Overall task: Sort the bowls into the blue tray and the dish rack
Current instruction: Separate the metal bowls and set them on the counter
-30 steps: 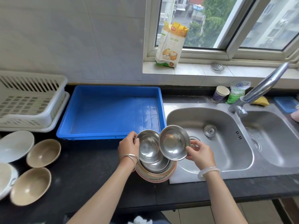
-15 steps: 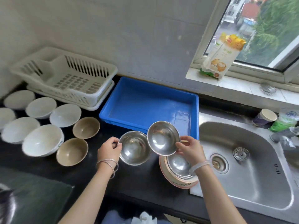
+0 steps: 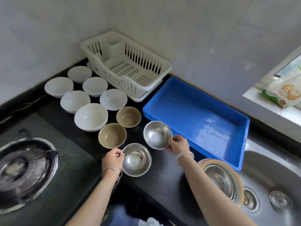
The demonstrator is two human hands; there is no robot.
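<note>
Glossy counter [image 3: 162,185], perhaps stone; steel bowls [image 3: 157,134], left hand [image 3: 112,159], right hand [image 3: 178,145]

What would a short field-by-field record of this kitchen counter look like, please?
left hand: pinches the rim of the nearer steel bowl
right hand: holds the farther steel bowl by its rim, beside the tray
blue tray: no bowls in it
dish rack: no bowls in it
white bowls: six, on the counter in front of the rack
tan bowls: two, next to the white ones
stack: stacked steel bowl nested in a pink-rimmed bowl at the sink edge
</note>
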